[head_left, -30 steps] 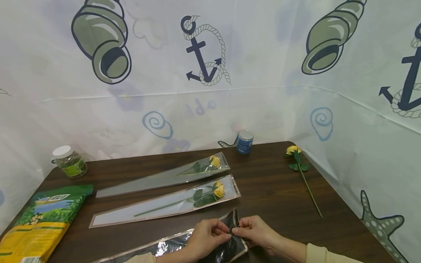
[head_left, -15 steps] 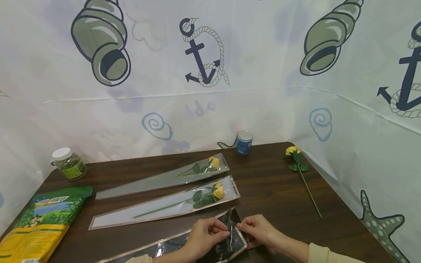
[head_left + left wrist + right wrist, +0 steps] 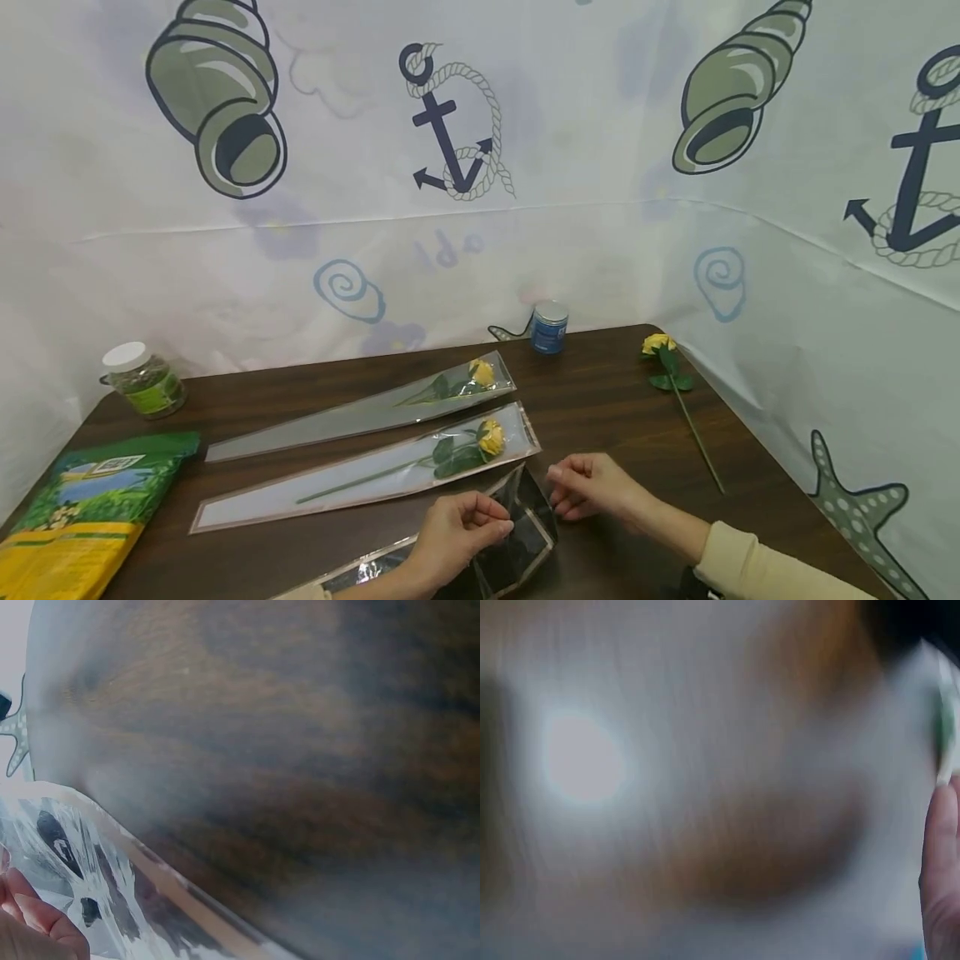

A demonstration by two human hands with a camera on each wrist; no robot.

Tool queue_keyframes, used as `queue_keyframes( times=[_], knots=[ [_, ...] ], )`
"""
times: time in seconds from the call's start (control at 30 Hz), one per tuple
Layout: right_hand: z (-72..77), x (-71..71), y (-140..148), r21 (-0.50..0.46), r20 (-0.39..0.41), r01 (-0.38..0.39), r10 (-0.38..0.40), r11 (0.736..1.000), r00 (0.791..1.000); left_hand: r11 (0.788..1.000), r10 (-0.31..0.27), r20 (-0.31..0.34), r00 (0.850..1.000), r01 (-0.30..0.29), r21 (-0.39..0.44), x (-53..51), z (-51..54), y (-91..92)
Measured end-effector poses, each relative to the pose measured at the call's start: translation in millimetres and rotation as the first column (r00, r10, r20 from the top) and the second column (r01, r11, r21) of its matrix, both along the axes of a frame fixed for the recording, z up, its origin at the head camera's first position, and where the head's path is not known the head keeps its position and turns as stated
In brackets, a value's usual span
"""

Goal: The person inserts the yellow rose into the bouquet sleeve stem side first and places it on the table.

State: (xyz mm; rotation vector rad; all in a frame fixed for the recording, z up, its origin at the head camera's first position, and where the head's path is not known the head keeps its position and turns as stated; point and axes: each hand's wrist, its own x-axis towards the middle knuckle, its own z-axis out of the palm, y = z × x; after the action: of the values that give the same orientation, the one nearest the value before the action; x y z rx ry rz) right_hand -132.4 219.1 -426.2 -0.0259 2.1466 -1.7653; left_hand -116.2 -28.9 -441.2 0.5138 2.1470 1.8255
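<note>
My left hand (image 3: 459, 533) pinches the upper layer of a dark, clear-fronted flower sleeve (image 3: 521, 546) near its wide mouth, which gapes a little. The left wrist view catches its curled fingers (image 3: 52, 930) beside the glossy film. Just off the sleeve's right edge is my right hand (image 3: 592, 487), fingers loosely bent, nothing seen between them. Only part of that hand shows in the blurred right wrist view. A loose yellow rose (image 3: 678, 400) lies at the table's right. Behind the hands are a white flower sleeve (image 3: 247, 510) and a grey flower sleeve (image 3: 300, 433), each holding a yellow rose.
At the table's left are a yellow and green bag (image 3: 90, 517) and a white-lidded jar (image 3: 146, 383). A blue can (image 3: 550, 329) stands at the back edge of the brown table (image 3: 600, 392). Printed cloth (image 3: 585, 167) hangs behind and to the right.
My right hand has drawn up and away from the sleeve edge it was fingering. The left hand stays at the sleeve, whose mouth now gapes wider. The head view has turned slightly right.
</note>
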Motion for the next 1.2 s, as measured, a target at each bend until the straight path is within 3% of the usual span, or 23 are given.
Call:
queue_keyframes(
  times=[0.07,0.13,0.23,0.3,0.37,0.43,0.53,0.7,0.97,1.07,1.2],
  knots=[
    [6.8,-14.1,22.4,0.03,-0.096,0.095,-0.092,0.995,0.991,1.0,0.002,-0.001,1.0,-0.002,-0.005,0.3,0.1,0.1],
    [11.3,-27.8,51.3,0.105,-0.203,0.233,-0.209,0.967,0.957,1.0,0.003,0.001,1.0,-0.003,-0.001,0.5,-0.5,0.2],
    [11.9,-40.9,97.2,0.262,-0.346,0.426,-0.328,0.866,0.879,1.0,0.002,0.008,1.0,-0.002,0.009,0.7,-2.5,-0.2],
    [9.6,-44.2,123.1,0.377,-0.404,0.496,-0.343,0.782,0.848,1.0,0.0,0.013,1.0,0.0,0.019,0.6,-3.9,-0.7],
    [6.3,-45.3,143.3,0.484,-0.435,0.514,-0.315,0.708,0.844,1.0,-0.003,0.017,1.0,0.002,0.024,0.4,-4.8,-0.9],
    [3.5,-45.5,156.4,0.561,-0.428,0.495,-0.28,0.664,0.859,1.0,-0.006,0.022,1.0,0.005,0.025,0.1,-4.9,-0.7],
    [0.9,-47.0,165.0,0.616,-0.398,0.459,-0.25,0.64,0.883,1.0,-0.008,0.026,1.0,0.008,0.018,0.3,-4.1,-0.2],
    [-1.0,-52.0,164.5,0.623,-0.353,0.432,-0.258,0.652,0.899,1.0,-0.016,0.021,1.0,0.016,0.005,2.0,-1.1,0.6],
    [-3.8,-56.4,157.7,0.513,-0.216,0.417,-0.358,0.75,0.909,1.0,-0.029,0.003,1.0,0.029,0.006,3.5,-0.6,-0.3],
    [-2.9,-56.3,154.0,0.4,-0.137,0.412,-0.391,0.819,0.91,1.0,-0.03,0.005,1.0,0.03,0.002,3.9,-0.5,-0.4],
    [0.3,-55.6,142.6,0.157,-0.011,0.398,-0.402,0.904,0.916,1.0,-0.029,0.01,1.0,0.028,0.011,3.8,-0.4,-0.4]
  ],
)
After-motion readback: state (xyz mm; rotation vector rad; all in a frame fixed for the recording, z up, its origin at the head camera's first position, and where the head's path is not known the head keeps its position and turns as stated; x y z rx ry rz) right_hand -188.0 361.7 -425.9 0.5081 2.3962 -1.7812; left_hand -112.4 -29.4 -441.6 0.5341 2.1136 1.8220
